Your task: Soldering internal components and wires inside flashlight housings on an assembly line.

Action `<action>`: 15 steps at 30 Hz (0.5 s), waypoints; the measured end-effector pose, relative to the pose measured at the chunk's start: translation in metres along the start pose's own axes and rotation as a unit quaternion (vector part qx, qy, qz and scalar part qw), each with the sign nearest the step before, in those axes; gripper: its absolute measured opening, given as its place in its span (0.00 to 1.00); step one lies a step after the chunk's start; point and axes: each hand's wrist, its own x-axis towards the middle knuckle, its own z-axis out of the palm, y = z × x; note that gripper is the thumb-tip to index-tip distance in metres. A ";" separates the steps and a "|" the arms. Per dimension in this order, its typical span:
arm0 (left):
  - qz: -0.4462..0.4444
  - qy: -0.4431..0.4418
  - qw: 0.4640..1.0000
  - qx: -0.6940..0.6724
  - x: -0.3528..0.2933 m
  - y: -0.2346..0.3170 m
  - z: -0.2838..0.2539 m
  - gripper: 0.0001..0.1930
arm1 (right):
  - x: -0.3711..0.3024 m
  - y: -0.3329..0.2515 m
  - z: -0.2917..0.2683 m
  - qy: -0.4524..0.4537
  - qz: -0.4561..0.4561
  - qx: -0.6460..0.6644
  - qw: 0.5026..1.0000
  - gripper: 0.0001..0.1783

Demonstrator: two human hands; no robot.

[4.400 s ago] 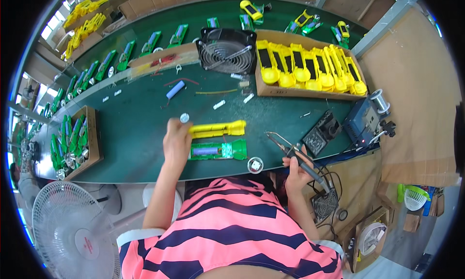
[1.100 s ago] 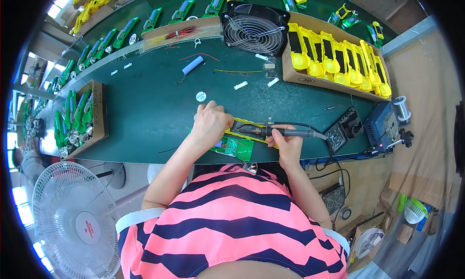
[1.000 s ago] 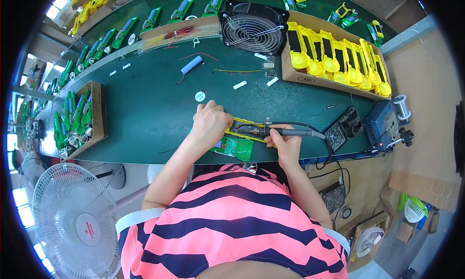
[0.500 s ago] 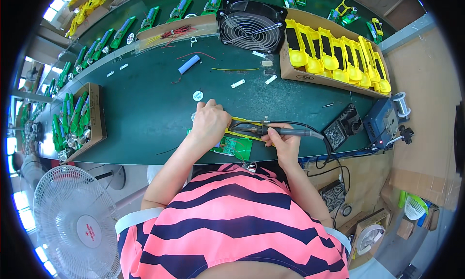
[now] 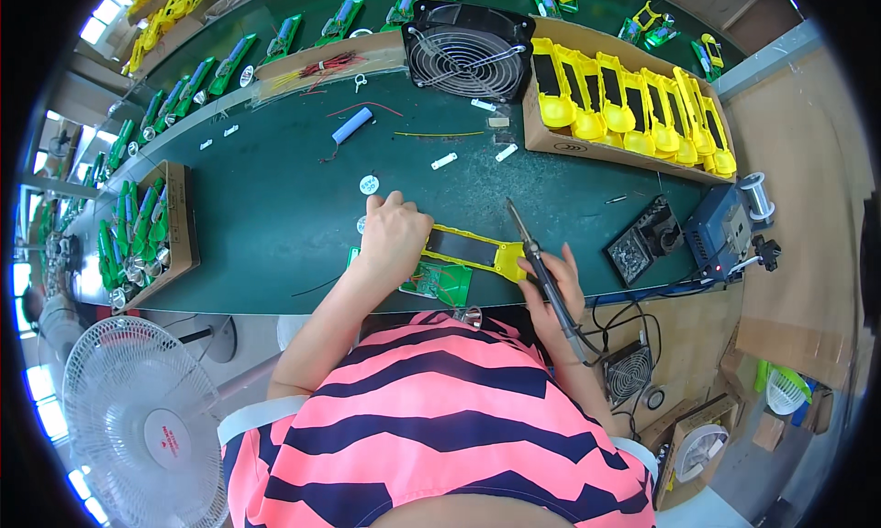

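A wrist slip might scorch plastic.
My left hand clamps the yellow, black-panelled plastic casing beside the green circuit board; my right hand grips the slim dark soldering iron.

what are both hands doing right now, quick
Left hand: closed over the left end of the yellow casing.
Right hand: holding the soldering iron, tip off the casing.
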 end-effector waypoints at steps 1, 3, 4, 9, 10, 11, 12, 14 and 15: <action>0.002 -0.001 1.000 0.000 0.000 0.000 0.000 0.01 | -0.002 0.002 0.002 -0.008 0.019 0.017 1.000 0.26; 0.000 0.009 1.000 -0.003 0.000 0.000 -0.001 0.01 | -0.001 0.002 0.001 -0.015 0.015 0.002 1.000 0.28; 0.002 0.008 1.000 -0.003 0.000 0.000 -0.002 0.01 | 0.000 0.002 0.001 -0.024 0.008 -0.012 1.000 0.30; 0.010 0.025 1.000 -0.016 -0.001 -0.001 -0.002 0.04 | 0.000 0.006 0.000 -0.049 0.042 0.021 0.998 0.31; 0.001 0.019 1.000 0.006 -0.001 -0.001 0.001 0.01 | 0.000 0.005 0.000 -0.054 0.050 0.029 0.997 0.31; 0.002 0.020 1.000 0.006 0.000 -0.001 0.000 0.01 | 0.001 0.005 -0.001 -0.053 0.051 0.028 0.997 0.31; 0.001 0.020 1.000 0.007 0.001 -0.001 0.000 0.01 | 0.001 0.003 -0.002 -0.055 0.055 0.024 0.997 0.30; -0.002 0.020 1.000 0.009 0.000 -0.002 0.001 0.01 | 0.002 0.003 -0.002 -0.058 0.059 0.022 0.996 0.30; -0.005 0.021 1.000 0.010 0.000 -0.002 0.001 0.01 | 0.002 0.003 -0.002 -0.050 0.055 0.029 0.997 0.30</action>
